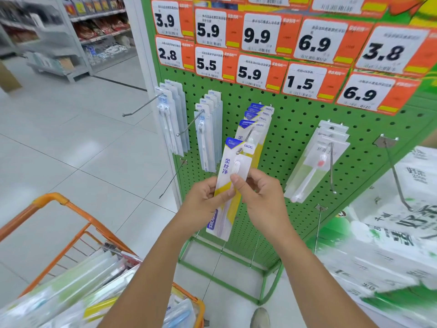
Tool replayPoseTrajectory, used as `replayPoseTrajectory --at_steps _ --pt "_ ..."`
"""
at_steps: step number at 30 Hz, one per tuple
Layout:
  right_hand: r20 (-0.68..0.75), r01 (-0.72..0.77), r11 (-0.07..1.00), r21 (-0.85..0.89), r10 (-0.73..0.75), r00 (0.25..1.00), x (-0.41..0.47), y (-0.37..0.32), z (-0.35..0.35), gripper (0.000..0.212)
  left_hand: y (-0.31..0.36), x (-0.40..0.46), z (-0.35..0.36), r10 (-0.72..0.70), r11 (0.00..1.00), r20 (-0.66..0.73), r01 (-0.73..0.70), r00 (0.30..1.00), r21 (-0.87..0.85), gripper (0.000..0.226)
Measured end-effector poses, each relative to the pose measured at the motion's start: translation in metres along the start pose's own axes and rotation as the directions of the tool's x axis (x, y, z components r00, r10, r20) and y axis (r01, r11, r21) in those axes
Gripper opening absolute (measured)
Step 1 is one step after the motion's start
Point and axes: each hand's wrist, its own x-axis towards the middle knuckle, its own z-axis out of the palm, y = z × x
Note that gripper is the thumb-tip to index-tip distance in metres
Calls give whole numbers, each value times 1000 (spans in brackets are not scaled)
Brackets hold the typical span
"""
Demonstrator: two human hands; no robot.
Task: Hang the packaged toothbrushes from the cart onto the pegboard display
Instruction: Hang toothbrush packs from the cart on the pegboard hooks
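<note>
head view: both hands hold one packaged toothbrush (230,183) in front of the green pegboard (295,129). it is a long white card with a blue top corner, a yellow diagonal band, blue lettering and a clear blister over white bristles. the left hand (203,204) grips its lower left edge; the right hand (257,197) pinches its middle, thumb on the front. its top sits at the tip of a metal hook (246,138) carrying matching packs. the orange cart (71,209) lies lower left
</note>
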Motion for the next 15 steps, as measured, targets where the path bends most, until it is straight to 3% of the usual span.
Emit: replayPoseTrajectory --at_steps 4,7,12,15 --pt "-23 -67 997 25 67 997 19 1 -1 23 1 14 4 22 993 -167 -1 986 120 20" --pt "-107 -87 996 24 89 990 40 3 -3 24 2 31 4 55 971 -282 14 958 238 16" --pt "-182 -96 995 -37 88 979 62 6 -13 16 6 33 4 53 946 -262 36 964 323 24" --pt "-260 -155 988 -11 147 954 64 12 -17 29 -3 18 -1 10 954 -288 77 957 288 19"
